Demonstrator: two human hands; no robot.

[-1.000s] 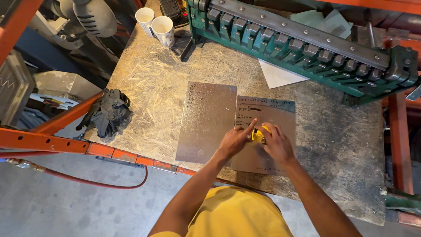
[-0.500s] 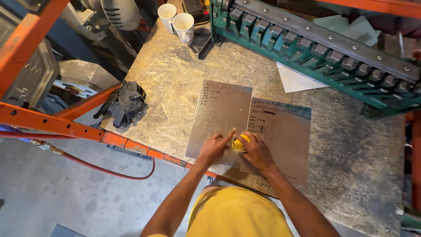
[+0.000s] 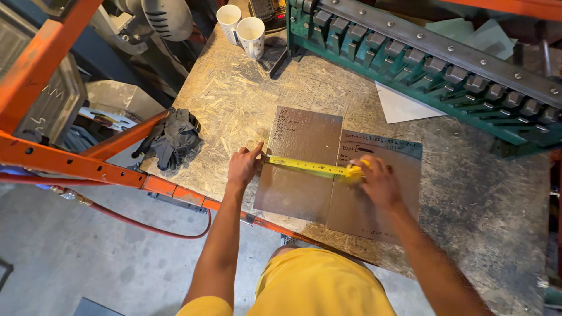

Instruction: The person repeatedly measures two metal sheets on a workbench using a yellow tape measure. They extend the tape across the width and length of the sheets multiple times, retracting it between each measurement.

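Observation:
Two grey sheet-metal pieces lie side by side on the chipboard workbench [image 3: 234, 99]: a left sheet [image 3: 301, 140] and a right sheet [image 3: 383, 152] with handwriting on both. A yellow tape measure [image 3: 310, 167] is stretched across the left sheet. My left hand [image 3: 243, 165] pinches the tape's end at that sheet's left edge. My right hand [image 3: 380, 182] grips the yellow tape case over the right sheet.
A green sheet-metal brake [image 3: 433, 64] runs along the bench's back right. Two paper cups [image 3: 243, 26] stand at the back. Black gloves [image 3: 172, 137] lie at the left edge. An orange rack frame [image 3: 70, 164] and a red hose [image 3: 146, 225] are below left.
Both hands were together on the tape case over the seam. Now my left hand has drawn the blade leftward to the left sheet's edge, and my right hand has shifted right.

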